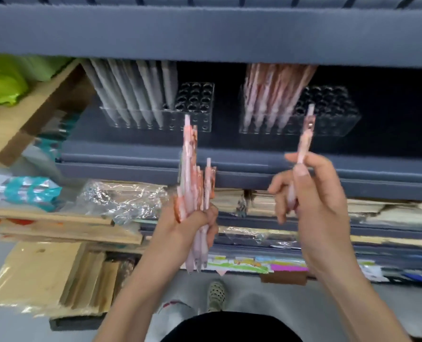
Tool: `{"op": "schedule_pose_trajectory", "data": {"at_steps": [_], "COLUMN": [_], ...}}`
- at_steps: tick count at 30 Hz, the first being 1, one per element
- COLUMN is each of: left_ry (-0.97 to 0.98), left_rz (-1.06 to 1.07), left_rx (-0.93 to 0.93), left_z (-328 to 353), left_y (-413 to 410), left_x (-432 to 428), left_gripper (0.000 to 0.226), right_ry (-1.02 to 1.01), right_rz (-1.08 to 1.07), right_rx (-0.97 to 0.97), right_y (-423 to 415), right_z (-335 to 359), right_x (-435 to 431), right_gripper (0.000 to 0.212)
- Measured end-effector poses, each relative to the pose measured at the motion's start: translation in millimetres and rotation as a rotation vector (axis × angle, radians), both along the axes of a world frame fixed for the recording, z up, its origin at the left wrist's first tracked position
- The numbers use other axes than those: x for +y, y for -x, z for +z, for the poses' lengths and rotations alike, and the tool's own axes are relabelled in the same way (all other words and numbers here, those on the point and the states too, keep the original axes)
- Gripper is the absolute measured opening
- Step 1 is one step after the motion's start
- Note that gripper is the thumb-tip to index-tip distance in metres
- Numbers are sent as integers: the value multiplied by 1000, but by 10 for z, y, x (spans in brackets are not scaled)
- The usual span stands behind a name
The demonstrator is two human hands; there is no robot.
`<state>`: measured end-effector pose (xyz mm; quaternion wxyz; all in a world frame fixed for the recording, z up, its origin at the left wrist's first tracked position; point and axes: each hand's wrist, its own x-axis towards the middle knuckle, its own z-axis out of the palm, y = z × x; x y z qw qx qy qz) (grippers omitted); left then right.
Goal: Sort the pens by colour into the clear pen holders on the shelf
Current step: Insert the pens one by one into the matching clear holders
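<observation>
- Your left hand, low in the centre of the frame, is curled tight round a bundle of pink pens; the fingers wrap the barrels near their lower ends.
- The bundle stands nearly upright, clip ends up, and its tallest pen reaches the front wall of the left clear holder.
- Your right hand, right of centre, pinches a single pink pen between thumb and fingers, with the other fingers loosely bent below.
- That pen tilts slightly right, clip end up, and its top shows in front of the right clear holder.
- Both holders sit on the grey shelf in the middle of the frame, well apart from each other.
- The left holder carries grey pens in its left part; the holes on its right are open.
- The right holder carries pink pens in its left part, all leaning, with open holes to their right.
- A green bag lies at the upper left.
- Stacks of wrapped paper fill the lower shelves, and your shoe shows at the bottom centre.
</observation>
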<state>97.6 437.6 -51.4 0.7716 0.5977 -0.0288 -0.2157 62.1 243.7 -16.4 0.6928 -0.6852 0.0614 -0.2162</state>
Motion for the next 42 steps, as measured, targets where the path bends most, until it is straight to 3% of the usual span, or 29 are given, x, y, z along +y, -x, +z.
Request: {"op": "schedule_pose_trajectory", "data": {"at_steps": [7, 18, 24, 30, 37, 42], "left_ry": [-53, 19, 16, 33, 37, 45], "left_rz": [-156, -264, -261, -269, -273, -275], "left_rx": [-87, -41, -73, -111, -116, -120], "left_z": [108, 85, 59, 52, 38, 46], "left_y": [-107, -151, -150, -165, -173, -169], "left_x": [-260, -255, -260, -243, -241, -243], "left_gripper": [4, 27, 29, 17, 12, 12], "right_ry": [109, 109, 358, 541, 487, 580], "right_rz": [-272, -393, -458, -493, -490, -496], "right_rx": [-99, -248, -180, -62, -62, -51], "right_y": [-137, -617, -794, -949, -985, -968], "right_z": [302, 469, 430, 557, 587, 556], "right_x": [-520, -731, -713, -751, -799, -758], "right_gripper": [7, 6, 7, 15, 23, 9]}}
